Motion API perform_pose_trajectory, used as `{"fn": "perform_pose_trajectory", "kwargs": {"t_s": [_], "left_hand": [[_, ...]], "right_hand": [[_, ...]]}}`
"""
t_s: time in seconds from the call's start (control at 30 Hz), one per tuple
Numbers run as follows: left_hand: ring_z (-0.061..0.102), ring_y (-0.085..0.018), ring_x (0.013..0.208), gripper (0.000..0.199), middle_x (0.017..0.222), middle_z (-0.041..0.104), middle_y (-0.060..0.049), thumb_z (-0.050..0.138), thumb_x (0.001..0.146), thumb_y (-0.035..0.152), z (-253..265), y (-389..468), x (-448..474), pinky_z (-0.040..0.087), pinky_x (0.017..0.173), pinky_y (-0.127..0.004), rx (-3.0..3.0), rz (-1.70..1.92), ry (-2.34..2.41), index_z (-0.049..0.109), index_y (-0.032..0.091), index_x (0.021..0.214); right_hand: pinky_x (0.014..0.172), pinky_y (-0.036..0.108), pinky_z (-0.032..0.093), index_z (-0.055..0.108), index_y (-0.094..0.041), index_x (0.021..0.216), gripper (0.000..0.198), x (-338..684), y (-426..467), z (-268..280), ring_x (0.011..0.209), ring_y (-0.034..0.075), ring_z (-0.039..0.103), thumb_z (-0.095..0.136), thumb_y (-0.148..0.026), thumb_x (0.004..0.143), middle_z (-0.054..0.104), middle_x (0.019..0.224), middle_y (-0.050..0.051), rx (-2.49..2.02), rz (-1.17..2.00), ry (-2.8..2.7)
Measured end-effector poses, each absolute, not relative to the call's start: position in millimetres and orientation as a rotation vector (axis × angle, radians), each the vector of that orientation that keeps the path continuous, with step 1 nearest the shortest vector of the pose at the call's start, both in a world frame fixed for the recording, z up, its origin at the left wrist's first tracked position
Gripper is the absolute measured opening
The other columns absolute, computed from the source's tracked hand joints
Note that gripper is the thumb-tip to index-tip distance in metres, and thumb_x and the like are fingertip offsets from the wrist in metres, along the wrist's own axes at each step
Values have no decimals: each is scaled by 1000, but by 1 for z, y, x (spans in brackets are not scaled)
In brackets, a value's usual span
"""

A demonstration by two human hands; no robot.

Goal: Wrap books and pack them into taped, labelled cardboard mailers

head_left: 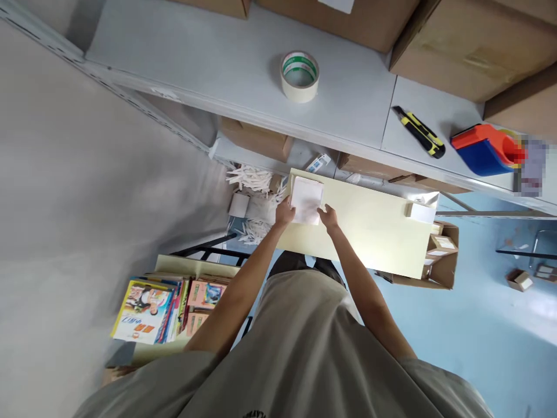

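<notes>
A flat, white rectangular block [307, 200] lies at the left end of the cream table [369, 223]; I cannot tell whether it is a box or a stack of paper. My left hand [285, 212] grips its left side, thumb on the edge, with the other fingers partly hidden. On the opposite side, my right hand [328, 217] holds the lower right edge between thumb and fingers. A smaller white box [421, 212] sits at the table's right end.
Above the table runs a grey shelf [209, 64] with a tape roll [300, 78], a utility knife [420, 132], a red-and-blue tape dispenser [485, 148] and cardboard boxes [478, 49]. Books [145, 310] lie lower left. White strips [252, 177] are heaped left of the table. An open carton [448, 255] stands right.
</notes>
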State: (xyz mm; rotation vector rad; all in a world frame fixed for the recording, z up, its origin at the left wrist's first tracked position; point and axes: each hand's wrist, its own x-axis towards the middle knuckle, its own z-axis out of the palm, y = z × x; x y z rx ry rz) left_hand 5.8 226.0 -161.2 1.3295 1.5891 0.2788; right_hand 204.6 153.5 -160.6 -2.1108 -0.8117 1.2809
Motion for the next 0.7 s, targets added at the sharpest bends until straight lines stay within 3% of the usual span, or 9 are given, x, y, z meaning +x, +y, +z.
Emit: {"fn": "perform_pose_trajectory", "kwargs": {"t_s": [0.17,0.37,0.53,0.7], "left_hand": [[62,-47,164,81,170,68,-29,93,89,25,-153,207,1,45,141,-54,1231,425,1602,69,9,165],[67,-43,160,69,167,73,-22,89,93,27,-137,140,-39,52,136,-54,1139,549,1639,74,16,159],[73,-41,153,53,158,79,-20,86,92,23,-123,42,-91,56,132,-59,1002,828,1641,80,18,145],[79,-41,143,43,145,85,-18,85,93,32,-112,-99,-145,62,126,-61,820,1099,1769,83,21,135]], "right_hand": [[141,52,48,66,-12,169,88,201,151,-142,173,41,56,87,-53,94,60,181,26,-2213,1363,-743],[143,51,44,60,-9,173,82,181,118,-117,176,37,52,78,-43,101,52,187,27,-2136,1455,-897],[138,51,51,67,-19,168,77,157,69,-110,172,35,57,80,-54,100,56,185,23,-2006,1592,-1120],[131,56,58,78,-24,147,64,103,9,-113,163,36,65,87,-57,93,71,171,20,-1766,1805,-1251]]}}
